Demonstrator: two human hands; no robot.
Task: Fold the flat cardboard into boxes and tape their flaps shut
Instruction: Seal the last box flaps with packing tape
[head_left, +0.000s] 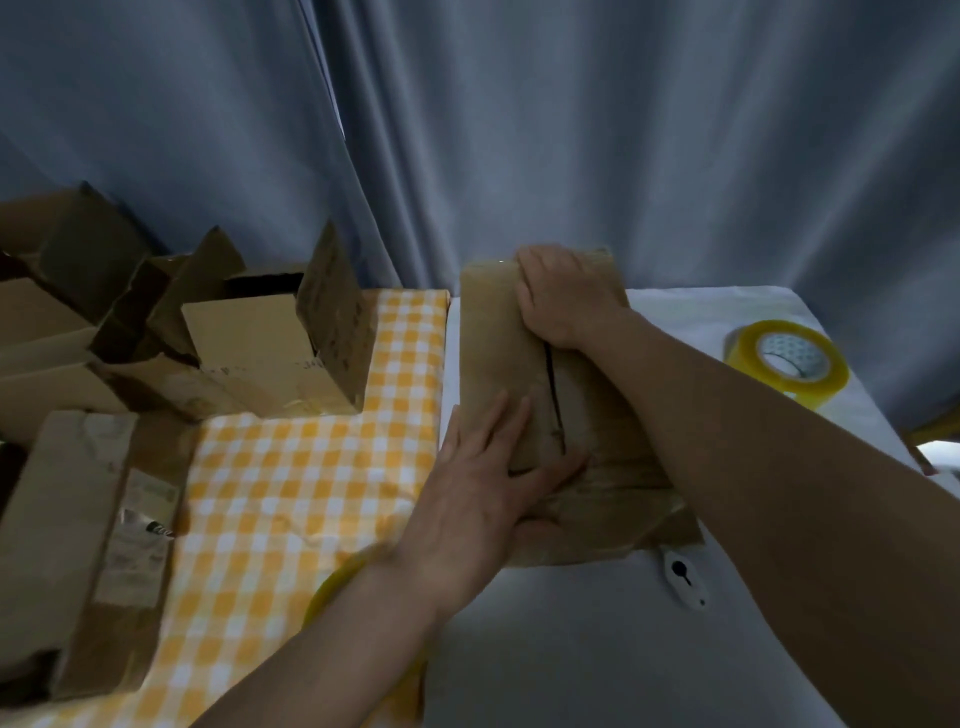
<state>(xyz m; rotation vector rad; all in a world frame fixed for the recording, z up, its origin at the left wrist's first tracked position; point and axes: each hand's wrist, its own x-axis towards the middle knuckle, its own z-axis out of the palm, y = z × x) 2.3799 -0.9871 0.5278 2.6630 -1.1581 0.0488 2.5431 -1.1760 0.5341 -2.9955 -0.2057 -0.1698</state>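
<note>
A brown cardboard box (493, 332) lies on the white table, its top flaps meeting at a dark seam. My right hand (561, 296) rests on the far end of the box, its fingers curled over the far edge. My left hand (488, 467) presses flat on the near part of the left flap, fingers straight. A roll of yellow tape (787, 361) sits to the right of the box. Part of a second yellow roll (332, 582) shows under my left forearm.
A yellow-and-white checked cloth (311, 478) covers the table on the left. Several folded and open cardboard boxes (260, 332) are piled at the far left, and a flat taped box (88, 545) lies at the near left. A small white device (683, 577) lies near the box. Grey curtains hang behind.
</note>
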